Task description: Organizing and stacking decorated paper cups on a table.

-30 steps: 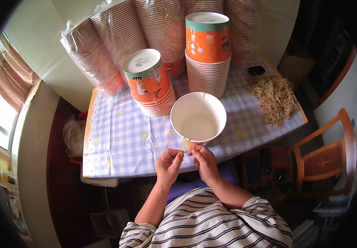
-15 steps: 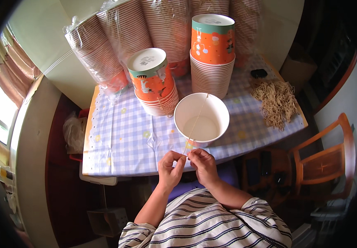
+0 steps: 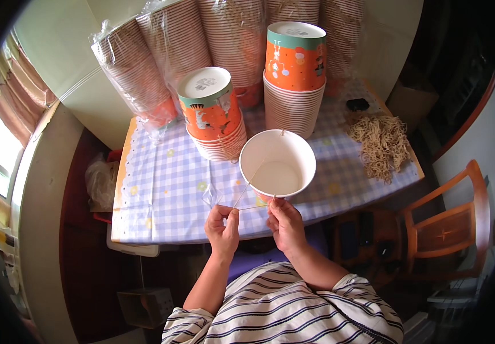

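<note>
A white paper cup (image 3: 278,163) with an orange outside sits open-side up near the table's front edge. A thin pale string (image 3: 246,188) runs from its rim down to my left hand (image 3: 223,225), which pinches the string's end. My right hand (image 3: 284,222) pinches the string just under the cup's near rim. A short length of string stretches between the two hands.
Two stacks of orange printed cups (image 3: 213,117) (image 3: 294,74) stand upside down behind the cup. Plastic-wrapped cup sleeves (image 3: 144,69) lean at the back. A pile of pale strings (image 3: 380,143) lies at the right of the checked tablecloth (image 3: 161,189). A wooden chair (image 3: 448,229) stands at the right.
My hands have moved slightly apart and the left hand has drawn the string out from the cup. The cup has stayed in about the same place.
</note>
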`<act>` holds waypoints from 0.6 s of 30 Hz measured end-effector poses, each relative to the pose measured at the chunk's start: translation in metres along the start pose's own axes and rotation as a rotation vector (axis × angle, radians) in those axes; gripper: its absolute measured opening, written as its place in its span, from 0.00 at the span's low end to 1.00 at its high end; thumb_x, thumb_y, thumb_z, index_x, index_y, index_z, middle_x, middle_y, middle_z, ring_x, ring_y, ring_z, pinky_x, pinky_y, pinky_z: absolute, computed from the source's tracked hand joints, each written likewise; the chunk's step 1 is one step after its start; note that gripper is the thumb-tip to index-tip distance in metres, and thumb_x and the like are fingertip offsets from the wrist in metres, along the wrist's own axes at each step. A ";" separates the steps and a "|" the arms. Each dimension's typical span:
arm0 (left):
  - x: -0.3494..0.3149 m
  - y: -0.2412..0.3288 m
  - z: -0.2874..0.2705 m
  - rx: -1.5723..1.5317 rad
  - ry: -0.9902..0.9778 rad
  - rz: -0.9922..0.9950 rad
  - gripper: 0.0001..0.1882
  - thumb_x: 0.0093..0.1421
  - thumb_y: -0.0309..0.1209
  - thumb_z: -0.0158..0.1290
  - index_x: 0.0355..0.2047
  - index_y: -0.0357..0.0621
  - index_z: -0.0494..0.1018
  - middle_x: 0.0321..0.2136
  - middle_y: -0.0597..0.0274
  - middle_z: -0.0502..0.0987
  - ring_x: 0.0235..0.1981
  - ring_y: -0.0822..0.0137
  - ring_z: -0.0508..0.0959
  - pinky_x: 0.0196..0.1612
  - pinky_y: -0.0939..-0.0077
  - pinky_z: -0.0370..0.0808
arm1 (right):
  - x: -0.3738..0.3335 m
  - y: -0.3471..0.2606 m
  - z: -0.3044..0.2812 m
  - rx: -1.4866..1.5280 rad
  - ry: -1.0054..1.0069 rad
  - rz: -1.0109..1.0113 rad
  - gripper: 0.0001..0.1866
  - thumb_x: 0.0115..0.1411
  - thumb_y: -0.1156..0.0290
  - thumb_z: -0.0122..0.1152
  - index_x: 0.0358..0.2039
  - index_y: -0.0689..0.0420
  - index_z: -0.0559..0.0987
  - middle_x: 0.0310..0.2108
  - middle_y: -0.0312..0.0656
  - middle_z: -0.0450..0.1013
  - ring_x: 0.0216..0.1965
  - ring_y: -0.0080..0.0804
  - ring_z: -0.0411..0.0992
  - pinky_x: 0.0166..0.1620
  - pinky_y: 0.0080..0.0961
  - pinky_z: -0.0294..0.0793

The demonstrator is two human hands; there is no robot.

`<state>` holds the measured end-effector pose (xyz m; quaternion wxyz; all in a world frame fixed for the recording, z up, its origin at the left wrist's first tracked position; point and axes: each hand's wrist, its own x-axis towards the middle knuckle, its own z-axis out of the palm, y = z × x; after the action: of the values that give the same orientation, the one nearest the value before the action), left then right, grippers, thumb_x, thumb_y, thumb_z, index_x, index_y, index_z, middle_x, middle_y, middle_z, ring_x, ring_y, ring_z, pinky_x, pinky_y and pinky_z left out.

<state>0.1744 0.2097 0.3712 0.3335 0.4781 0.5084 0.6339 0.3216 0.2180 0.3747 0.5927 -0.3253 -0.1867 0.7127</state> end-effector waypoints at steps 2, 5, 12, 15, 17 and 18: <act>-0.001 0.000 0.001 0.064 0.014 0.035 0.07 0.55 0.20 0.52 0.21 0.39 0.67 0.18 0.69 0.68 0.22 0.78 0.65 0.26 0.83 0.63 | 0.001 0.000 0.001 -0.020 0.006 -0.018 0.07 0.61 0.66 0.57 0.33 0.56 0.74 0.25 0.30 0.66 0.17 0.12 0.54 0.23 0.12 0.53; -0.004 0.011 0.003 0.089 0.012 0.091 0.07 0.53 0.19 0.52 0.21 0.39 0.67 0.18 0.65 0.69 0.22 0.75 0.66 0.28 0.81 0.64 | 0.001 -0.003 0.003 -0.056 0.020 -0.033 0.07 0.61 0.66 0.57 0.33 0.56 0.74 0.24 0.30 0.66 0.16 0.12 0.54 0.23 0.12 0.53; -0.002 0.019 0.006 0.063 -0.007 0.223 0.06 0.53 0.16 0.51 0.22 0.37 0.67 0.22 0.64 0.68 0.23 0.76 0.65 0.28 0.83 0.62 | 0.004 -0.018 -0.002 0.000 -0.027 -0.036 0.07 0.62 0.67 0.55 0.31 0.56 0.74 0.23 0.29 0.66 0.15 0.13 0.54 0.23 0.15 0.55; -0.001 0.021 0.006 0.052 -0.020 0.257 0.05 0.52 0.16 0.51 0.23 0.37 0.68 0.23 0.63 0.68 0.24 0.75 0.65 0.29 0.83 0.62 | 0.004 -0.022 -0.003 0.017 -0.046 0.013 0.07 0.62 0.67 0.55 0.31 0.56 0.74 0.23 0.29 0.67 0.15 0.13 0.53 0.23 0.15 0.55; 0.000 0.025 0.005 0.029 -0.011 0.240 0.05 0.50 0.15 0.51 0.23 0.37 0.68 0.23 0.61 0.70 0.25 0.71 0.68 0.31 0.80 0.65 | 0.005 -0.026 -0.005 0.006 -0.059 0.040 0.07 0.61 0.67 0.55 0.31 0.56 0.75 0.23 0.29 0.67 0.15 0.12 0.53 0.22 0.14 0.55; 0.003 0.028 0.004 0.036 -0.032 0.296 0.05 0.49 0.15 0.51 0.23 0.37 0.69 0.24 0.60 0.70 0.25 0.70 0.69 0.31 0.80 0.65 | 0.005 -0.032 -0.008 -0.170 -0.095 0.053 0.09 0.61 0.66 0.56 0.31 0.58 0.76 0.23 0.29 0.68 0.16 0.12 0.55 0.23 0.14 0.56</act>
<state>0.1791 0.2061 0.3993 0.2358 0.5639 0.4381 0.6592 0.3500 0.2297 0.3889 0.5345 -0.3453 -0.2658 0.7242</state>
